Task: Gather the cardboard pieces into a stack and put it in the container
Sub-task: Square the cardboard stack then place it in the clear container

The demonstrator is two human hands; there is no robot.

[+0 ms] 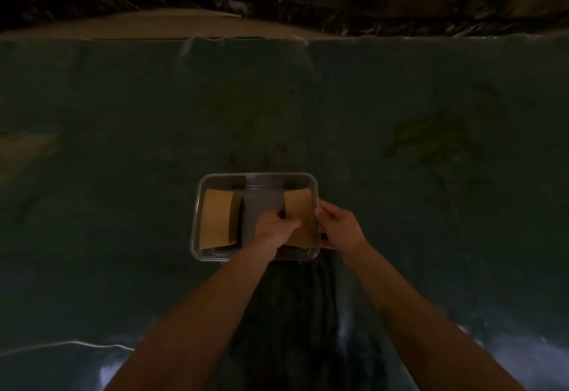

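A clear plastic container sits on the dark green counter, near its 6 o'clock edge. Inside, one cardboard stack lies flat at the 9 o'clock side. A second cardboard stack is at the 3 o'clock side, pinched between both hands: the left hand has its grip closed on the stack's left edge, while the right hand presses fingers against its right edge, over the container's rim

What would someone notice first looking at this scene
Two tan cardboard stacks glow against the dark green table cover. One stack lies at the left end of the clear container; the other stack is gripped between the left hand and right hand at its right end.
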